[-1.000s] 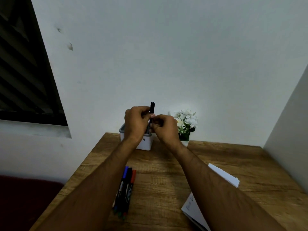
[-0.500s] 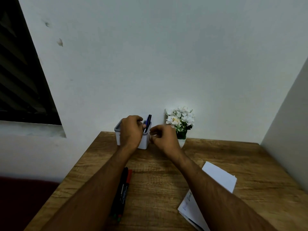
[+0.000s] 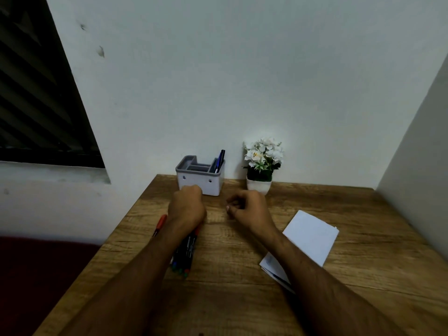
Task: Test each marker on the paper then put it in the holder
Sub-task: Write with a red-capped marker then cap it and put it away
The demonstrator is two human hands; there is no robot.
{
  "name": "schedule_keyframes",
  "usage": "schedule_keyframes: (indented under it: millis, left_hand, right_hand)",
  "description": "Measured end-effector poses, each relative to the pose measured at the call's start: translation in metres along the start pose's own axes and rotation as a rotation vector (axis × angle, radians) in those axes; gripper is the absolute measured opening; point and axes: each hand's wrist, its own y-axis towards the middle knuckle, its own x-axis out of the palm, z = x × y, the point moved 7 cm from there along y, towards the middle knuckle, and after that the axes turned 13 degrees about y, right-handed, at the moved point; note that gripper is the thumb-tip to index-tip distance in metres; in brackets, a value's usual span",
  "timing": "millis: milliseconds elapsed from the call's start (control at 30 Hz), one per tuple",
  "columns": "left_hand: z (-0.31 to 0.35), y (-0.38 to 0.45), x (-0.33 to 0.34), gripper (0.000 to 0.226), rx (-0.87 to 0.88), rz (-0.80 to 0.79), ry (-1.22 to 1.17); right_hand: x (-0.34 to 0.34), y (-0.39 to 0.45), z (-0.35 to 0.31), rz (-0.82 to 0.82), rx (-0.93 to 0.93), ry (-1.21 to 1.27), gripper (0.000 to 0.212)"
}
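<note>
Resting low in the centre of the frame, a person's left hand (image 3: 188, 206) sits curled in a loose fist, fingers folded under, over the upper ends of a cluster of markers (image 3: 184, 253) lying on the wooden table (image 3: 242, 299); whether it grips one cannot be told. A red marker (image 3: 160, 224) pokes out just left of that wrist. The right hand (image 3: 248, 208), slightly right of centre, has its fingers bent inward with thumb and fingertips close together, holding nothing visible. Above the left hand, at the table's far edge, stands the white-and-grey holder (image 3: 200, 177), with dark markers upright in its rightmost compartment (image 3: 220, 159). A potted white-flowered plant (image 3: 261, 163) sits to the holder's right. White paper (image 3: 308, 238) lies at the right, partly under the right forearm.
</note>
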Motion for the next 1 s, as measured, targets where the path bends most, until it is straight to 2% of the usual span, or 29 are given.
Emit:
schedule_keyframes:
  millis: [67,267,500,600,667,800,900,1000]
  left_hand:
    - [0.005,-0.006,0.005,0.03,0.016,-0.024,0.077]
    - [0.022,-0.015,0.003,0.019,0.047,0.032,0.157]
    - [0.036,-0.018,0.004,0.014,0.005,0.022,0.029]
    - [0.037,-0.012,0.004,0.014,-0.019,0.049,-0.161]
    - [0.038,-0.007,0.001,0.013,-0.02,0.052,-0.302]
    - [0.045,-0.006,-0.009,0.014,-0.047,0.025,-0.875]
    - [0.051,-0.013,-0.014,0.015,-0.116,0.052,-1.184]
    - [0.06,-0.016,-0.008,0.007,-0.17,-0.007,-1.327]
  right_hand:
    - [0.0,-0.006,-0.001,-0.002,-0.004,-0.002,0.019]
    - [-0.005,-0.019,0.005,0.006,0.036,0.047,0.018]
    - [-0.012,-0.029,0.014,0.002,0.096,0.079,0.01]
    - [-0.016,-0.036,0.013,-0.011,0.138,0.14,0.006]
    - [-0.019,-0.038,0.011,-0.017,0.166,0.192,0.015]
    - [-0.02,-0.042,0.007,-0.072,0.235,0.33,0.03]
    - [-0.017,-0.048,0.005,-0.117,0.342,0.502,0.026]
    - [-0.022,-0.05,0.005,-0.088,0.372,0.515,0.018]
